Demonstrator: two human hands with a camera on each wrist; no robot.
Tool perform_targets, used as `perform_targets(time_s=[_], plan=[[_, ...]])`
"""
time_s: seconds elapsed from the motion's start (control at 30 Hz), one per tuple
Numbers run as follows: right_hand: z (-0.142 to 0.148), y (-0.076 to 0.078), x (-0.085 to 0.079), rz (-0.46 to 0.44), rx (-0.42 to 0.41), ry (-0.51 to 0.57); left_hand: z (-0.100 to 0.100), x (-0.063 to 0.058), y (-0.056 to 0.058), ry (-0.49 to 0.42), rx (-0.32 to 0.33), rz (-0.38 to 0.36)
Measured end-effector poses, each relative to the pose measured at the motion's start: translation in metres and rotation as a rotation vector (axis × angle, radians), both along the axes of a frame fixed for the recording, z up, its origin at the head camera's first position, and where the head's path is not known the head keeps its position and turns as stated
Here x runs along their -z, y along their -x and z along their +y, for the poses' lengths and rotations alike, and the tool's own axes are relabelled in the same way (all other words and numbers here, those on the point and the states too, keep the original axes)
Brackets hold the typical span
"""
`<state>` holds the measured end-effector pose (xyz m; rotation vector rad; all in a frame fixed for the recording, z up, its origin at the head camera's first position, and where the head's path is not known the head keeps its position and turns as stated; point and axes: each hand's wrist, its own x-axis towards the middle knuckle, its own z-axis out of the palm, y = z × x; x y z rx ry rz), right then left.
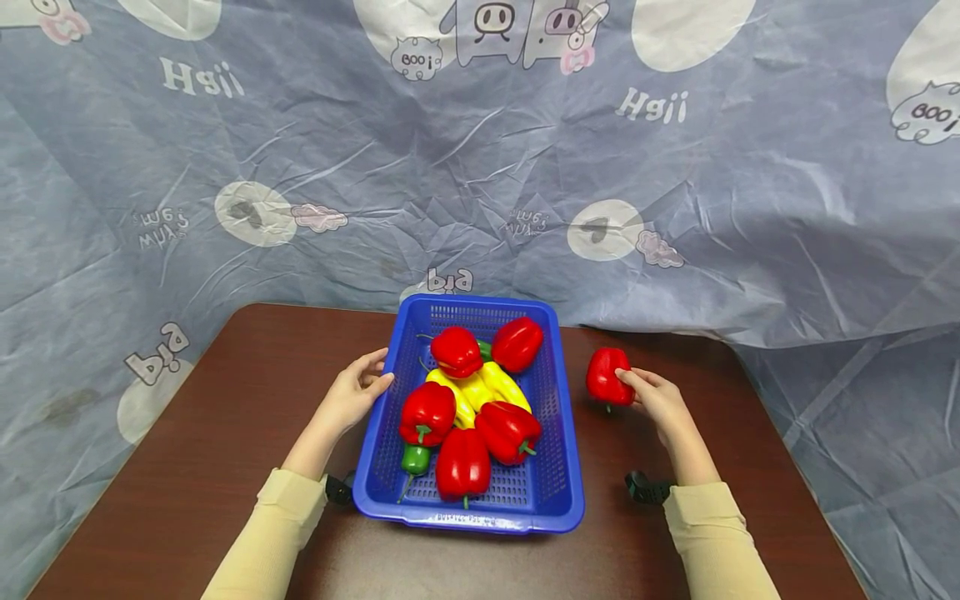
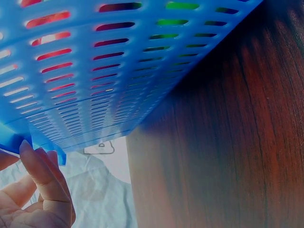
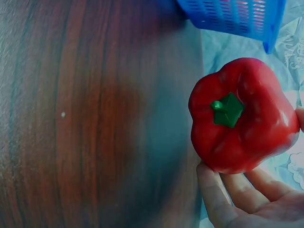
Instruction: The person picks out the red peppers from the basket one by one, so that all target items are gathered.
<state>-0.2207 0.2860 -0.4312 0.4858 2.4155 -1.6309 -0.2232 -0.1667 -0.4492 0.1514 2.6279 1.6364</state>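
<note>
A blue plastic basket (image 1: 567,467) with slotted walls stands mid-table. My left hand (image 1: 354,390) grips its left rim; in the left wrist view the fingertips (image 2: 29,154) curl up under that rim. Inside lie several red bell peppers (image 1: 462,464), yellow peppers (image 1: 480,390) heaped in the middle, and a green pepper (image 1: 416,459) at the near left. To the right of the basket, my right hand (image 1: 655,397) pinches another red bell pepper (image 1: 607,377) between thumb and fingers. Its green stem (image 3: 229,110) faces the right wrist camera.
The dark brown wooden table (image 1: 225,433) ends at a grey-blue printed cloth (image 1: 480,167) hanging behind it. Another green pepper (image 1: 485,350) shows partly between the red ones at the far side of the basket. Black straps (image 1: 647,488) sit at both wrists.
</note>
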Motion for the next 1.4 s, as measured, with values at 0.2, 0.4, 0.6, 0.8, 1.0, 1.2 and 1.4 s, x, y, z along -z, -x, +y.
perform_targets(time_s=[0.2, 0.4, 0.6, 0.8, 1.0, 1.2, 1.4], plan=[[0.005, 0.001, 0.01, -0.047, -0.023, -0.001, 0.001, 0.001, 0.0, 0.002, -0.011, -0.011], [0.01, 0.002, 0.019, -0.078, -0.052, -0.002, 0.0, 0.003, -0.001, 0.002, -0.012, -0.022], [0.012, 0.003, 0.024, -0.075, -0.051, -0.015, 0.0, 0.002, -0.001, -0.011, -0.01, -0.017], [0.011, 0.003, 0.022, -0.087, -0.059, 0.001, 0.0, 0.002, 0.0, -0.019, -0.016, -0.018], [0.008, 0.005, 0.022, -0.096, -0.076, 0.004, 0.0, 0.001, -0.001, -0.03, -0.017, -0.023], [0.007, 0.007, 0.022, -0.1, -0.072, 0.008, -0.001, 0.002, 0.0, -0.029, -0.016, -0.013], [0.006, 0.008, 0.022, -0.108, -0.068, 0.009, -0.001, 0.002, 0.001, -0.037, -0.011, -0.012]])
